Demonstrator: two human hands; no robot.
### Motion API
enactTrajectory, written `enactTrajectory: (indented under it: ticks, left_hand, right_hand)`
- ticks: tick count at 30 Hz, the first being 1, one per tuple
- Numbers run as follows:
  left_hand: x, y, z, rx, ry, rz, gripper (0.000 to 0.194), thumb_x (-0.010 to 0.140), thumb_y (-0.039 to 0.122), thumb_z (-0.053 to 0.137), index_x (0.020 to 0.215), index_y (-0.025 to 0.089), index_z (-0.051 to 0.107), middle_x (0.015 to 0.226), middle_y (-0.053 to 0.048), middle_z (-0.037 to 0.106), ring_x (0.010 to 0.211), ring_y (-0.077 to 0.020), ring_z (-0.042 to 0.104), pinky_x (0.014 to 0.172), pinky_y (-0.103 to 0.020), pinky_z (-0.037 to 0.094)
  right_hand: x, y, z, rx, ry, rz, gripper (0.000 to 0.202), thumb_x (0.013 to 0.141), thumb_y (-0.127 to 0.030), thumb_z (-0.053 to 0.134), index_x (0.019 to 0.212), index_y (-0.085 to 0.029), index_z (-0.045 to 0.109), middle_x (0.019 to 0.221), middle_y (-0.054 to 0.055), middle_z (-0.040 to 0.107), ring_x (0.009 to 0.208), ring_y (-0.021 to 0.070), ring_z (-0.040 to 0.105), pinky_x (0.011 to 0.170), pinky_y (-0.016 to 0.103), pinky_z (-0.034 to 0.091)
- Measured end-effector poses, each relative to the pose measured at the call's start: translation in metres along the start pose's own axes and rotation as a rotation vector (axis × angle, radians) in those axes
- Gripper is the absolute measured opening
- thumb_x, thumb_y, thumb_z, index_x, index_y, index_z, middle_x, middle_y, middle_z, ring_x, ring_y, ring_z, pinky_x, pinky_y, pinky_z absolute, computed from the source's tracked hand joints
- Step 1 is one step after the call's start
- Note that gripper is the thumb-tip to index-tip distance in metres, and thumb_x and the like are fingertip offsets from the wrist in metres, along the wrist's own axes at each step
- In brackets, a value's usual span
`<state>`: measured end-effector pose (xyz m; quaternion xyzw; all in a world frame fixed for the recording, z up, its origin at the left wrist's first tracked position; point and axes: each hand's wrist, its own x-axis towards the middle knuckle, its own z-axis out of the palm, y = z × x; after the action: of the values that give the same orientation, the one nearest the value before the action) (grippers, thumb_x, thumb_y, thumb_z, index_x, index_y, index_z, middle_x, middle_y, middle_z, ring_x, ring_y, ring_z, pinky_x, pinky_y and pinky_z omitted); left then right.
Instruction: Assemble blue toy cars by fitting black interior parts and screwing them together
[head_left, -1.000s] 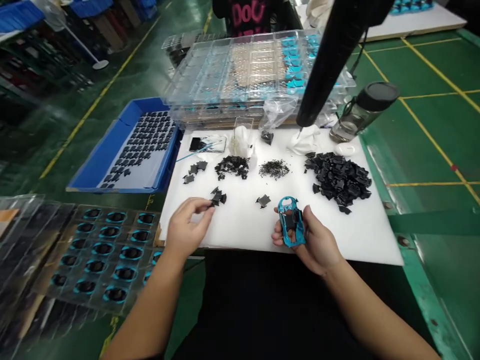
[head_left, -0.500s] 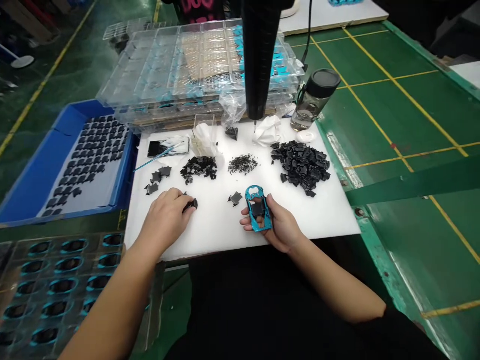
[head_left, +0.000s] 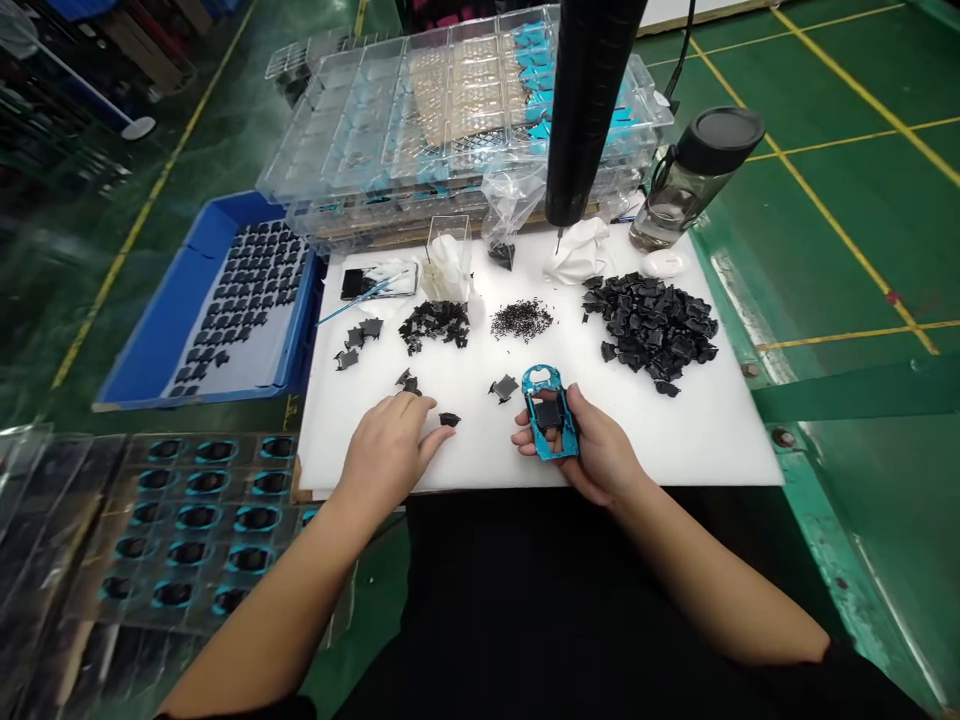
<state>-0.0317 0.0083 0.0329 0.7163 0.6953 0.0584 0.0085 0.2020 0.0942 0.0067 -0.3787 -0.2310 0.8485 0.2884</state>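
My right hand holds a turquoise toy car body, its fingers underneath and the thumb along the right edge. A black piece sits in the middle of that body. My left hand rests low over the white board, thumb spread from the fingers. Just beyond its fingertips are small black parts, partly hidden; whether they touch cannot be made out. One loose black part lies right of the left thumb, apart from it. Between the hands lies a flat dark part.
An electric screwdriver hangs above tiny screws. Heaps of black parts and smaller pieces lie on the board. A bottle, clear trays and a blue bin surround it.
The view has swung, shifting everything rightward. My left thumb and fingers have moved away from the black part, which now lies free on the board. My right hand keeps the toy car body.
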Motion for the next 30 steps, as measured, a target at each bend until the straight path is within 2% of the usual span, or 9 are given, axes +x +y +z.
enactTrajectory:
  ticks: [2,5,9,11,13,15,21,25,30]
  left_hand:
    - [0.0,-0.001,0.001,-0.019,-0.001,0.018,0.032,0.093,0.037,0.058,0.116,0.015,0.061,0.095,-0.011,0.066,0.088,-0.0283,0.062,0.075,-0.039,0.048]
    - [0.001,-0.002,0.003,-0.023,-0.062,0.054,0.024,0.097,0.031,0.05,0.11,0.018,0.065,0.09,-0.009,0.065,0.084,-0.0261,0.061,0.072,-0.038,0.048]
    - [-0.003,-0.001,0.004,-0.127,-0.061,0.085,0.031,0.099,0.024,0.043,0.125,0.02,0.059,0.108,-0.009,0.067,0.095,-0.0239,0.063,0.08,-0.036,0.05]
    - [-0.005,0.004,0.004,-0.14,-0.018,-0.034,0.031,0.097,0.035,0.051,0.119,0.017,0.061,0.104,-0.009,0.067,0.092,-0.0237,0.064,0.078,-0.034,0.05]
    - [-0.004,0.013,0.006,-0.08,0.009,-0.192,0.032,0.093,0.045,0.056,0.1,0.016,0.066,0.089,-0.008,0.067,0.082,-0.0238,0.065,0.07,-0.034,0.049]
    - [-0.002,0.023,0.008,-0.026,0.01,-0.276,0.031,0.092,0.044,0.058,0.09,0.015,0.067,0.083,-0.007,0.066,0.08,-0.0247,0.064,0.069,-0.035,0.049]
    - [0.004,0.031,0.012,-0.272,-0.075,-0.217,0.023,0.092,0.026,0.057,0.113,0.02,0.066,0.096,-0.004,0.065,0.085,-0.0202,0.064,0.075,-0.032,0.05]
    - [0.005,0.029,0.015,-0.259,-0.026,-0.224,0.015,0.09,0.026,0.06,0.101,0.017,0.066,0.092,-0.005,0.065,0.085,-0.022,0.063,0.075,-0.034,0.05]
    - [0.005,0.028,0.008,-0.276,0.079,-0.112,0.007,0.089,0.022,0.061,0.093,0.016,0.063,0.085,-0.004,0.064,0.078,-0.0189,0.061,0.07,-0.031,0.048]
  right_hand:
    - [0.0,0.0,0.001,-0.003,0.003,0.002,0.045,0.097,-0.054,0.049,0.109,-0.013,0.064,0.091,0.012,0.074,0.075,0.0223,0.075,0.069,0.035,0.063]
    - [-0.001,-0.001,0.003,-0.002,0.014,-0.005,0.044,0.098,-0.053,0.048,0.11,-0.013,0.063,0.09,0.012,0.074,0.074,0.0222,0.075,0.069,0.035,0.063]
    - [-0.003,-0.002,0.004,0.022,0.013,0.0,0.041,0.099,-0.05,0.047,0.108,-0.013,0.063,0.087,0.011,0.074,0.072,0.0217,0.075,0.067,0.033,0.063]
    - [-0.004,-0.002,0.006,0.026,0.003,-0.005,0.04,0.1,-0.049,0.045,0.106,-0.013,0.063,0.086,0.012,0.074,0.07,0.0217,0.075,0.067,0.033,0.063]
    - [-0.004,-0.002,0.007,0.017,0.009,-0.018,0.04,0.101,-0.047,0.044,0.104,-0.013,0.063,0.085,0.011,0.074,0.069,0.0213,0.075,0.066,0.033,0.063]
    - [-0.005,-0.001,0.009,-0.001,0.026,-0.033,0.038,0.101,-0.046,0.045,0.103,-0.013,0.064,0.084,0.011,0.074,0.068,0.0207,0.075,0.065,0.032,0.063]
    - [-0.011,0.0,0.012,-0.034,0.026,-0.042,0.037,0.102,-0.044,0.043,0.105,-0.013,0.065,0.085,0.01,0.074,0.068,0.0198,0.075,0.063,0.031,0.063]
    - [-0.013,0.001,0.014,-0.04,0.016,-0.027,0.037,0.102,-0.043,0.044,0.105,-0.014,0.065,0.085,0.01,0.073,0.067,0.019,0.074,0.062,0.03,0.063]
    - [-0.012,0.005,0.017,-0.041,0.004,0.011,0.037,0.101,-0.046,0.045,0.104,-0.014,0.065,0.083,0.009,0.073,0.066,0.0189,0.074,0.063,0.031,0.062]
